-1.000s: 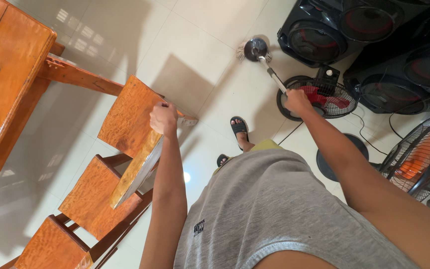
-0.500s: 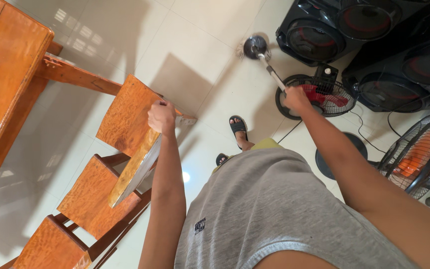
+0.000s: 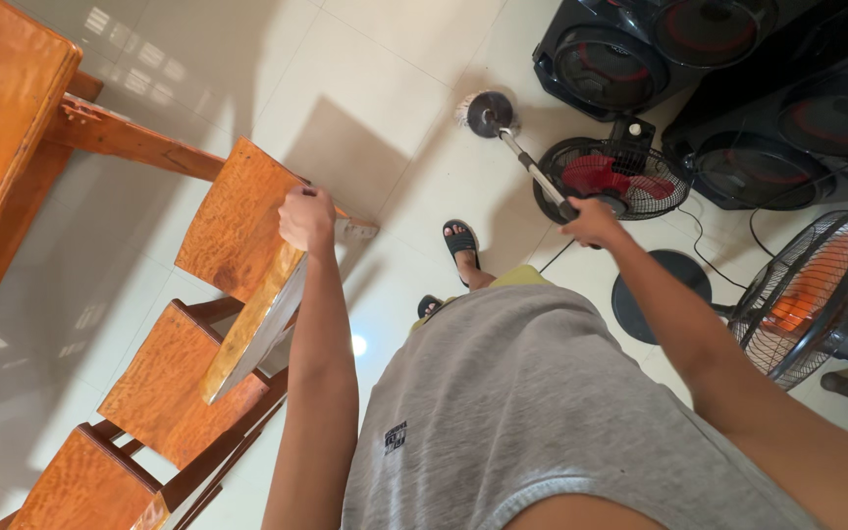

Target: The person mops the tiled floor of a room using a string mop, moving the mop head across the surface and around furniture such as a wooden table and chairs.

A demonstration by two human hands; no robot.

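Item, floor cleaning, judged early to midway: I see the long-handled brush (image 3: 527, 162) with its round head (image 3: 489, 112) set on the pale floor tiles (image 3: 365, 108) just in front of the small red fan (image 3: 609, 180), the tiles near the wooden chair (image 3: 233, 221) seemingly not yet reached. Right hand (image 3: 591, 220): arm stretched forward toward that fan, fingers clamped on the brush handle's near end. Left hand (image 3: 306, 218): arm straight down and forward, fingers closed over the chair's top rail, well left of the fan, chair tilted.
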